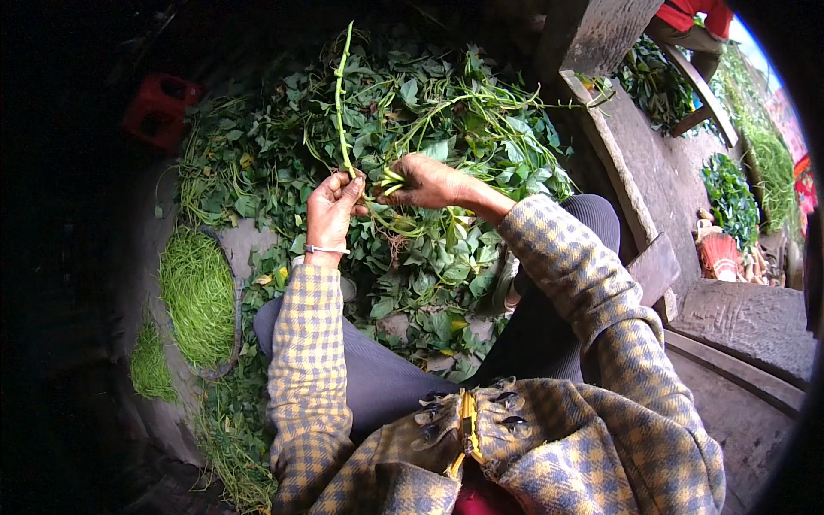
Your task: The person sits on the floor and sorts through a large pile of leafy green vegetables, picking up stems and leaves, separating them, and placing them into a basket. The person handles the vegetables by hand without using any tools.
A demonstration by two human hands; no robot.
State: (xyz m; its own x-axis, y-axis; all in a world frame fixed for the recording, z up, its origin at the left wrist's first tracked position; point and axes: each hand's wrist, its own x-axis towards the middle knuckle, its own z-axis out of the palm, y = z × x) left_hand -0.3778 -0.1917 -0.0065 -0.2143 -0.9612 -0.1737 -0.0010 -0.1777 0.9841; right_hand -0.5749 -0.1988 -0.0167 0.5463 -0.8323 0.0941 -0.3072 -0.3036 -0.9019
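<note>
My left hand point(333, 209) pinches the lower end of a long green stem point(341, 96), which stands up from the fingers with small nubs along it and no leaves. Close beside it on the right, my right hand point(425, 183) holds a small bunch of short green stem pieces point(391, 181), cut or snapped ends facing left. Below both hands lies a large heap of leafy green vines point(444, 251). A thin stem with brownish roots hangs near the right hand.
A round basket of thin green stems point(198, 296) is at the left, with a smaller green pile point(151, 364) beside it. A red plastic crate or stool point(164, 109) sits upper left. Wooden boards point(621, 167) edge the right; beyond are more greens point(730, 196) and a person in red point(692, 19).
</note>
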